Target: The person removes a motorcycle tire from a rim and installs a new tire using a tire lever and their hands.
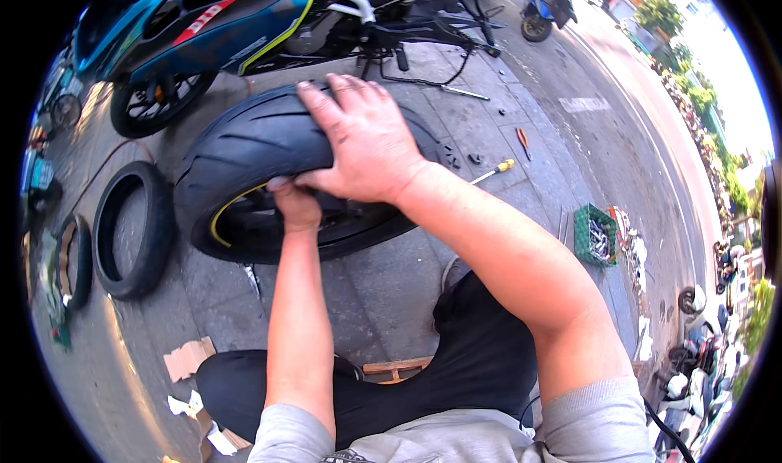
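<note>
"Where is the tyre?"

"The black tyre [236,141] is right in front of me, tilted, near the motorbike [269,35]. It sits around a dark wheel with a yellow stripe [217,223]."

"How are you holding it?"

"My right hand [358,141] lies on top, with the fingers spread wide. My left hand [297,206] is by the inner edge, close to my right thumb. Some of its fingers are hidden, so I can't tell if it's pinching anything."

"What could go wrong?"

"I think my right hand could slip, because the top is curved. Then the tyre might tip or roll. It could bump the screwdriver [493,172] or the little black bits [453,160] just beside it. And if my left fingers go in too deep, they could get squashed at the edge. That would hurt!"
</note>
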